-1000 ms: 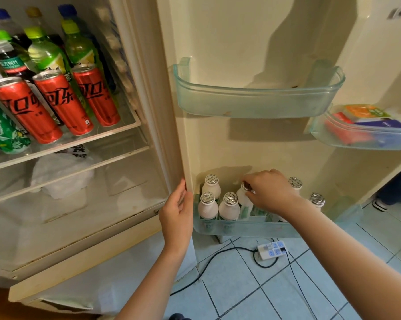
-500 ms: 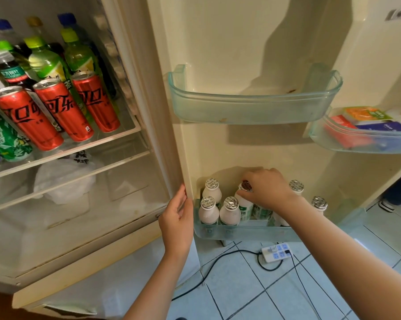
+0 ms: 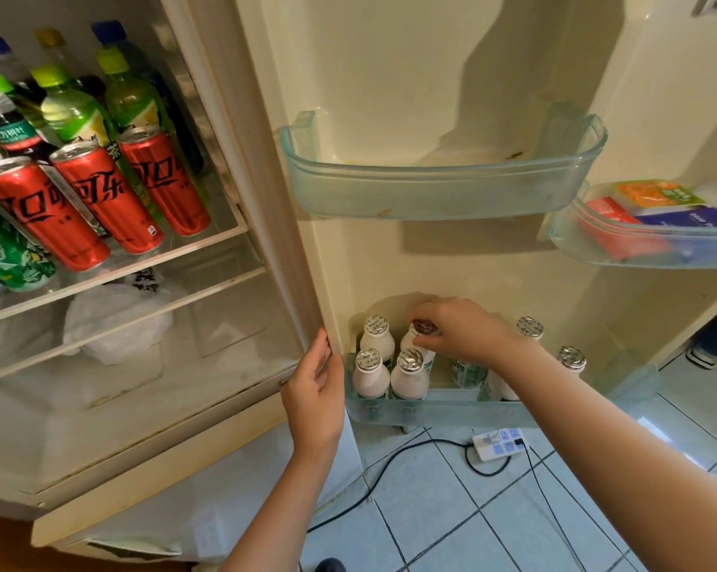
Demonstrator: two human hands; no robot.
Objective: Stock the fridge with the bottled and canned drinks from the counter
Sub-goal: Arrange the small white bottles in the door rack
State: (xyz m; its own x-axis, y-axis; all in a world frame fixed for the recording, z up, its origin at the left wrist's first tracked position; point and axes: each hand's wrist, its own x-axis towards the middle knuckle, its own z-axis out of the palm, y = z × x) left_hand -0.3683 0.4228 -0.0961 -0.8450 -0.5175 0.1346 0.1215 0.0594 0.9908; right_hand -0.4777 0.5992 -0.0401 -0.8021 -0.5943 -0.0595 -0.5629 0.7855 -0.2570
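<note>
A small white foil-capped bottle (image 3: 415,340) was pinched by the right hand (image 3: 464,332), left hand (image 3: 315,390) flat at nine o'clock; crowded neighbouring bottles (image 3: 408,375) risked being toppled.

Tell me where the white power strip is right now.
In the head view, the white power strip lies on the tiled floor, right of centre, just below the bottom door bin of the fridge.

Open fridge (image 3: 241,158): three red cans (image 3: 105,200) stand upright at the front of a glass shelf (image 3: 142,267), green-capped bottles (image 3: 72,113) behind them. Small white foil-capped bottles (image 3: 371,377) stand upright in the lowest door bin (image 3: 443,410); the right hand (image 3: 464,332) pinches one's cap.
</note>
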